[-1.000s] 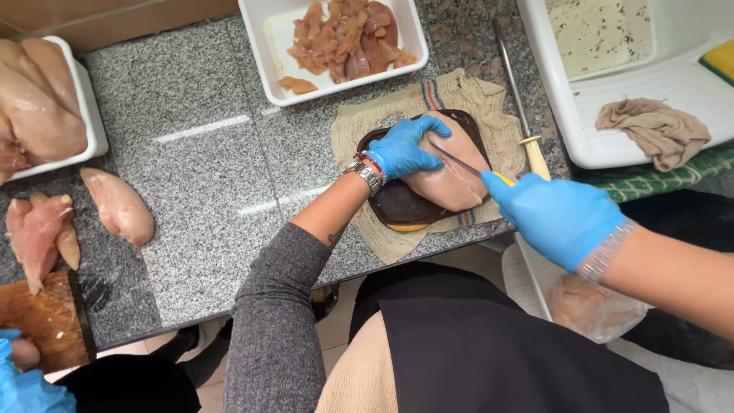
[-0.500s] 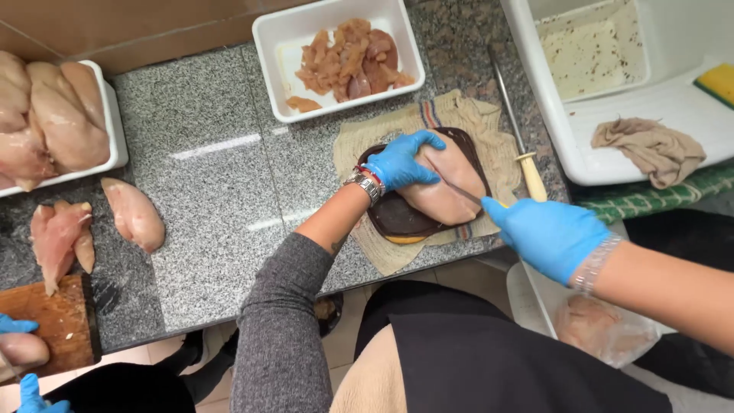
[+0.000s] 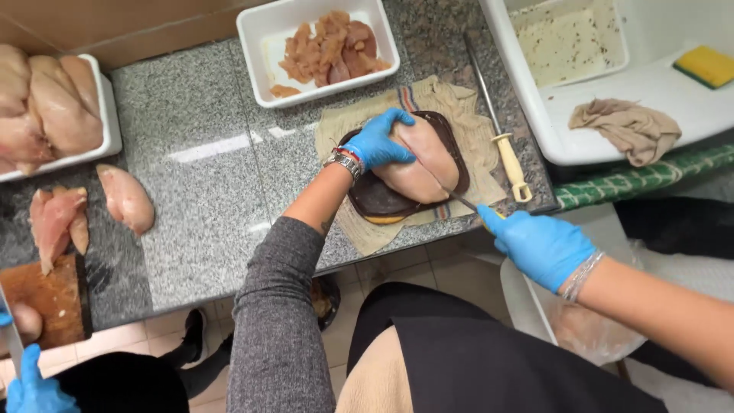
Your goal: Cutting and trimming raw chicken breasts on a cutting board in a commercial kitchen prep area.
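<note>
- Speckled grey granite is forming the counter [image 3: 206,199], and a beige cloth [image 3: 451,103] is lying under a small dark cutting board [image 3: 367,200] near its front edge.
- On that board a raw chicken breast [image 3: 417,164] is resting, with the left hand [image 3: 378,139] in a blue glove pressing flat on its upper left side, fingers spread and together on the meat.
- Gripping a yellow-handled knife [image 3: 462,201], the right hand [image 3: 539,245] is closed around the handle, and the blade is meeting the breast at its lower right edge.
- Slippery meat could be sliding under the pressing palm, which would likely be sending the blade toward the left fingers.
- The cloth appears bunched, so the board might be shifting during a stroke.
- A sharpening steel [image 3: 497,126] is lying just beside the board; a wide elbow swing could be knocking it off the counter.
- A white tray of cut pieces [image 3: 325,50] is sitting behind, apart from the board.
- Another person's gloved hand [image 3: 30,382] is working at a wooden board [image 3: 46,302] far left.
</note>
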